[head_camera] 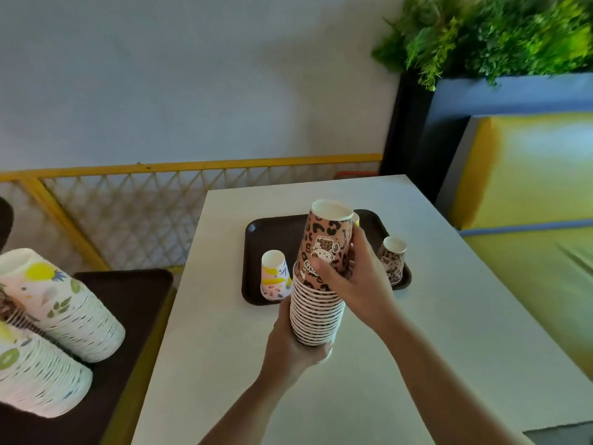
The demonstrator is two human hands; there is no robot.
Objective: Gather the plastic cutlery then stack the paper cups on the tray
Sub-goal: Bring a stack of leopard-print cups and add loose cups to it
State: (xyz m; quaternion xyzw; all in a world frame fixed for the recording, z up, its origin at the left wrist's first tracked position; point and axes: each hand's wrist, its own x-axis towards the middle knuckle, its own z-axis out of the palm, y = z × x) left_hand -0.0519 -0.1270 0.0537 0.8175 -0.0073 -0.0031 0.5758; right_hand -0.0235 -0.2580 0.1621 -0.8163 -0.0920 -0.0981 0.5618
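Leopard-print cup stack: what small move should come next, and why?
Probably press the top leopard-print cup, gripped by the right hand, fully down onto the stack the left hand holds; it sits high, not nested.

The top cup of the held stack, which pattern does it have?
Leopard spots, black on tan, with a cartoon figure, on the top cup; head view.

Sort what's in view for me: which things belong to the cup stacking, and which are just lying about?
In the job: leopard cup stack, left hand, right hand, tray, pastel cup, small leopard cup.

Lying about: side tray, floral cup stacks, plants, yellow bench.
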